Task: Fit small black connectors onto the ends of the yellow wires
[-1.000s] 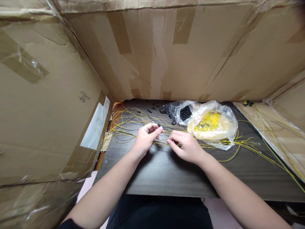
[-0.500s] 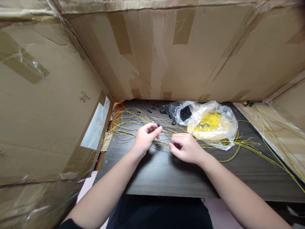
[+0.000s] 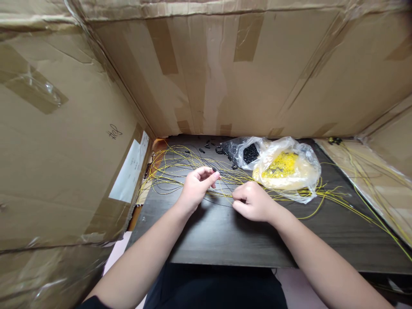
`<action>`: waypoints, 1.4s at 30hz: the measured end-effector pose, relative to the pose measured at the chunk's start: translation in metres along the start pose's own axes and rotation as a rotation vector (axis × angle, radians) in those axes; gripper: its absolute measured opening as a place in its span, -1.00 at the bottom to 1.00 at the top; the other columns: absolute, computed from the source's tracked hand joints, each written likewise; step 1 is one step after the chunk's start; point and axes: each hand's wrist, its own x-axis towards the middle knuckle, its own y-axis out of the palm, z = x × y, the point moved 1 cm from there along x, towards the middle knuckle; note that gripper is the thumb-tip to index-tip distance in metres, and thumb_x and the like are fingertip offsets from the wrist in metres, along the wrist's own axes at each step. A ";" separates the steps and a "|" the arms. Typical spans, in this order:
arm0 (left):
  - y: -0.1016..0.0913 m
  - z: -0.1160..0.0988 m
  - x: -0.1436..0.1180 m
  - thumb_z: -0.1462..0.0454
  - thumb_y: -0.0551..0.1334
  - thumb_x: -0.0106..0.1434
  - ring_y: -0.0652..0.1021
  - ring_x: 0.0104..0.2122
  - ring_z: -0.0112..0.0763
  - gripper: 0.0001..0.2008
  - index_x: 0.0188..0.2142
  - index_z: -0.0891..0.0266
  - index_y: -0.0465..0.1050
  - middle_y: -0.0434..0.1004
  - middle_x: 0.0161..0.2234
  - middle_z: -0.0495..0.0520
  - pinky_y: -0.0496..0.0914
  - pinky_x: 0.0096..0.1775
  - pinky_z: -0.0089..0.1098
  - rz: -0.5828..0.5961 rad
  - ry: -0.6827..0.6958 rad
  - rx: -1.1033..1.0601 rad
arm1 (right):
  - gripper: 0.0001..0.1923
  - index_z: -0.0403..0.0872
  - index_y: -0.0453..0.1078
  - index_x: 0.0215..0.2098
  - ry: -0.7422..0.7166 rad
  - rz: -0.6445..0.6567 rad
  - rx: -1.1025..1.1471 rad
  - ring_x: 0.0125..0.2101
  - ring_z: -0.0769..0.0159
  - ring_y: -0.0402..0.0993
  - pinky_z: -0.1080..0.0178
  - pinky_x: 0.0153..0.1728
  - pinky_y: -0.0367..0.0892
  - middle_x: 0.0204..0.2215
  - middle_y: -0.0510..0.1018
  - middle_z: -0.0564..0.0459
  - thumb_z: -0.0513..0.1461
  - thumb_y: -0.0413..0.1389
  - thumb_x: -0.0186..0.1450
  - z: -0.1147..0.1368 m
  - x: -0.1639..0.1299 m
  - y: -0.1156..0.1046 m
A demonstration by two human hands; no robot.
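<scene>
My left hand point(image 3: 197, 188) pinches a small black connector point(image 3: 214, 170) between thumb and fingers above the table. From there a thin yellow wire point(image 3: 224, 195) runs down to my right hand point(image 3: 254, 201). The right hand's fingers are closed around the wire's other stretch, their tips partly hidden. Beneath and behind both hands lies a loose bundle of yellow and black wires point(image 3: 167, 171), looped at the left and stretching to the right.
A clear bag of small black parts point(image 3: 251, 152) and a clear bag of small yellow parts point(image 3: 280, 165) stand behind my right hand. Several black pieces point(image 3: 201, 150) lie near the back. Taped cardboard walls point(image 3: 209, 77) enclose the dark table point(image 3: 206, 244). More wires point(image 3: 363, 176) lie at right.
My right hand has shifted slightly right and down, away from the left, and more yellow wire shows between the hands. My left hand stays in place with the black connector.
</scene>
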 end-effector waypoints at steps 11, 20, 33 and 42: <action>-0.001 0.000 0.001 0.11 0.42 0.10 0.44 -0.54 -0.56 -0.70 -0.38 0.29 0.44 0.57 -0.40 0.02 0.35 -0.39 -0.47 -0.010 -0.001 -0.004 | -0.72 -0.09 0.06 -0.67 0.023 0.073 -0.092 -0.60 0.44 0.06 0.29 -0.48 0.02 -0.68 0.19 0.17 -0.36 0.05 0.11 -0.001 -0.003 -0.003; 0.003 -0.001 -0.002 0.11 0.45 0.04 0.47 -0.50 -0.51 -0.67 -0.39 0.27 0.42 0.49 -0.48 -0.04 0.37 -0.37 -0.46 0.026 0.009 0.009 | -0.90 -0.05 0.39 -0.26 0.005 -0.330 0.011 -0.10 0.18 0.44 0.11 -0.04 0.33 -0.10 0.52 -0.08 -0.18 0.13 0.34 0.003 0.004 -0.002; 0.002 0.001 -0.004 0.14 0.43 0.08 0.42 -0.46 -0.52 -0.73 -0.41 0.26 0.43 0.45 -0.47 -0.05 0.31 -0.36 -0.47 -0.007 0.120 0.110 | -0.87 -0.05 0.40 -0.13 0.046 -0.378 -0.005 -0.28 0.26 0.46 0.19 -0.21 0.36 -0.29 0.53 -0.02 -0.24 0.06 0.38 0.005 0.004 0.011; 0.005 0.002 -0.015 0.18 0.34 0.20 0.40 -0.51 -0.51 -0.84 -0.40 0.23 0.50 0.46 -0.52 -0.06 0.26 -0.39 -0.45 -0.010 0.341 0.531 | -0.89 -0.05 0.44 -0.16 -0.008 -0.573 -0.045 -0.26 0.23 0.48 0.14 -0.19 0.38 -0.29 0.57 -0.03 -0.29 0.14 0.34 0.011 0.003 0.007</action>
